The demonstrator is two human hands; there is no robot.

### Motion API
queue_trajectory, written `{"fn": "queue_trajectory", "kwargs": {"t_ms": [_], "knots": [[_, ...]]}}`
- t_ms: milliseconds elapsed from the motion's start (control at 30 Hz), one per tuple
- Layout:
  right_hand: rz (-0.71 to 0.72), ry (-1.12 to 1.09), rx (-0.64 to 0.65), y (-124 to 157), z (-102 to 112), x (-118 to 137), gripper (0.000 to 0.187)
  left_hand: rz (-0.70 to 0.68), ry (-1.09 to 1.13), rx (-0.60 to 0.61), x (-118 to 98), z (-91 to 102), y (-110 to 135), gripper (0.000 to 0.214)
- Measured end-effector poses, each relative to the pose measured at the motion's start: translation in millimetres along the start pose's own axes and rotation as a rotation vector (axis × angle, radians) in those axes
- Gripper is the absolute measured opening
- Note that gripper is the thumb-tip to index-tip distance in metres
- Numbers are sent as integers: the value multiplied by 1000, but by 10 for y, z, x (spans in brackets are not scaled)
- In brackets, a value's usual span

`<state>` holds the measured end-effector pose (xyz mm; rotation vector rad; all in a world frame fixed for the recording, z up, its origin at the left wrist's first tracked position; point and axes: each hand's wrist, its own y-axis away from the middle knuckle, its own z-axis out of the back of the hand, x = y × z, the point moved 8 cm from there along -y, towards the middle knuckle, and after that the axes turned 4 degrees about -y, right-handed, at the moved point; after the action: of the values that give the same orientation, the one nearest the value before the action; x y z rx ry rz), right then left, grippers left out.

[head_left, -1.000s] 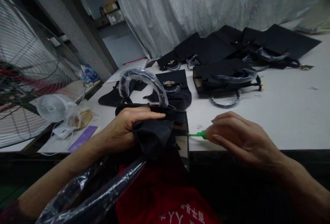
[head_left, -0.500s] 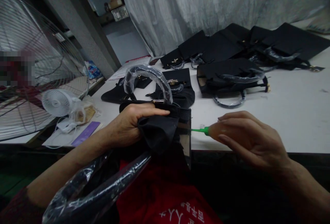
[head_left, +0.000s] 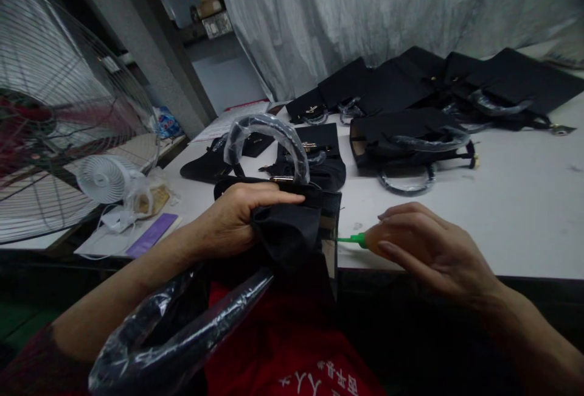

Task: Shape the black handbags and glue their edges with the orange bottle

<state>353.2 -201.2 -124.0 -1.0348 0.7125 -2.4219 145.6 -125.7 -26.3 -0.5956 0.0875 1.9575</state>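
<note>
My left hand (head_left: 241, 216) grips the upper edge of a black handbag (head_left: 292, 232) held against my body, its thumb and fingers around the folded fabric. One plastic-wrapped handle (head_left: 269, 125) arches up beyond that hand; the other wrapped handle (head_left: 191, 335) hangs toward me at lower left. In my right hand (head_left: 438, 247) is a squeeze bottle of amber liquid (head_left: 378, 241), its green nozzle (head_left: 353, 238) aimed left. The nozzle's thin tip meets the bag's open side, by a tan strip (head_left: 329, 253). Whether liquid comes out I cannot tell.
Several black handbags (head_left: 401, 134) lie on the white table (head_left: 524, 213), toward the grey curtain (head_left: 365, 13). At left stand a large wire-caged fan (head_left: 68, 79) and a small white fan (head_left: 103, 178). A purple strip (head_left: 152, 235) rests near the table's front edge.
The bottle and my right hand have moved slightly left and down, and the nozzle tip shows lower along the bag's side. My left hand keeps its hold on the bag.
</note>
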Motion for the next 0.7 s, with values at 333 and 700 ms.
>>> {"fn": "queue_trajectory", "kwargs": {"t_ms": [333,700], "knots": [[-83,32,-65,31,34,-117,24,-14,-9,-6,6,-1,-4,32],[-141,-26,-99,91,76,-83,24,1,-7,-17,22,7,2,31]]}}
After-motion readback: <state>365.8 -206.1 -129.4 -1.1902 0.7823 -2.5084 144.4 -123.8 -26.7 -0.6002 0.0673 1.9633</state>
